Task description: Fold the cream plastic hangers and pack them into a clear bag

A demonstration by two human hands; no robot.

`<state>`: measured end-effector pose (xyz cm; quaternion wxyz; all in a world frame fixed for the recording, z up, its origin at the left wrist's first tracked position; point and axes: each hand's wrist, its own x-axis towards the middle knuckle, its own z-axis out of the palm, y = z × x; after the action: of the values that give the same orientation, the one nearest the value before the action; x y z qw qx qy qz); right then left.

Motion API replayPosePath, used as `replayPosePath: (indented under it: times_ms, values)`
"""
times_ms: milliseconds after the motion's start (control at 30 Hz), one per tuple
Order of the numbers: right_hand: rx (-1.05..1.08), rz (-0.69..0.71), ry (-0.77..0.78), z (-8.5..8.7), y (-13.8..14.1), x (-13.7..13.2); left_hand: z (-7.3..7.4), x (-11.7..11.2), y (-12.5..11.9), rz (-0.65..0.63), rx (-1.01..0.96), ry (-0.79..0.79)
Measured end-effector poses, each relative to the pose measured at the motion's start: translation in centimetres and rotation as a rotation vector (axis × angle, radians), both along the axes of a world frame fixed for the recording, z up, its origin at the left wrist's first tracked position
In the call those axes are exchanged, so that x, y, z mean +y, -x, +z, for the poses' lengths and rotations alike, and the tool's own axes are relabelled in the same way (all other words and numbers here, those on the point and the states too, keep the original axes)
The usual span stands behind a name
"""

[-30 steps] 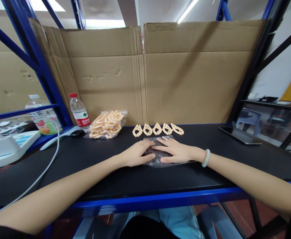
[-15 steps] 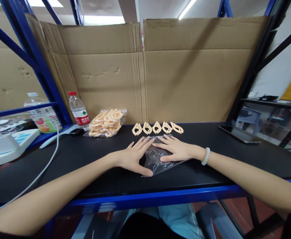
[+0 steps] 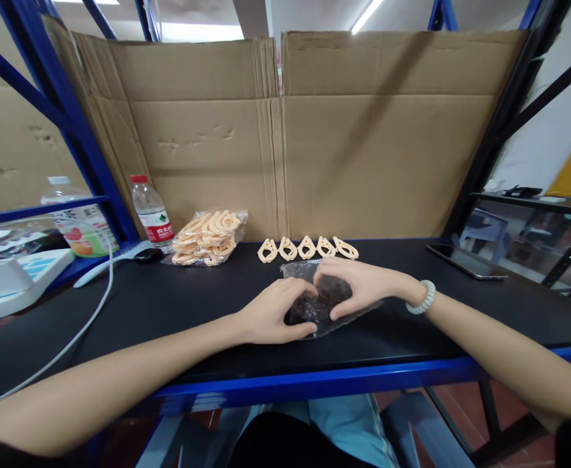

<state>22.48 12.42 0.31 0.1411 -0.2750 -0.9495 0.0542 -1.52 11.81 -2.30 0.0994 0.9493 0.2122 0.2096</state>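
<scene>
A clear plastic bag (image 3: 322,318) lies flat and crinkled on the black tabletop, partly covered by my hands. My left hand (image 3: 280,313) rests on its left side, fingers bent and thumb well apart from them. On the bag's right part is my right hand (image 3: 356,286), also curved, with a gap between thumb and fingers. Neither hand shows anything gripped. Just behind the bag, several beige ring-shaped plastic clips (image 3: 306,247) stand in a row. Farther left sits a filled clear bag of similar beige pieces (image 3: 207,239).
A red-capped water bottle (image 3: 152,211) stands at the back left beside a brush with a pale handle (image 3: 105,263). A white cable (image 3: 103,305) crosses the left side. At right lies a dark phone-like device (image 3: 465,261). Cardboard panels (image 3: 363,143) wall the back.
Both hands have gone from flat, outstretched fingers to bent fingers over the plastic bag. The left hand has moved slightly right, and the bag has shifted a little.
</scene>
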Motion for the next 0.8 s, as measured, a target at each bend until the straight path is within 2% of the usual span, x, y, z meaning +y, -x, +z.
replayPosePath:
  times_ms: [100, 233, 433, 533, 700, 800]
  values:
    - [-0.056, 0.056, -0.031, -0.1, 0.6, -0.7, -0.6, -0.4, -0.3, 0.001, -0.01, 0.009]
    - [-0.161, 0.059, -0.21, -1.0, 1.1, -0.7, -0.8, -0.4, -0.3, 0.045, 0.035, -0.007]
    - [-0.226, 0.132, -0.792, -1.3, 1.1, -0.3, -1.3, 0.0, -0.2, 0.103, 0.062, -0.069]
    - [-0.2, 0.175, -0.996, -0.8, 0.9, -0.3, -1.4, 0.1, -0.1, 0.103, 0.06, -0.089]
    - [-0.142, 0.122, -1.077, 0.2, 0.1, 0.1, -1.0, -0.1, 0.1, 0.066, 0.035, -0.142]
    - [-0.078, 0.087, -0.992, 0.5, -0.4, 0.3, -0.6, -0.3, 0.2, 0.028, 0.037, -0.221]
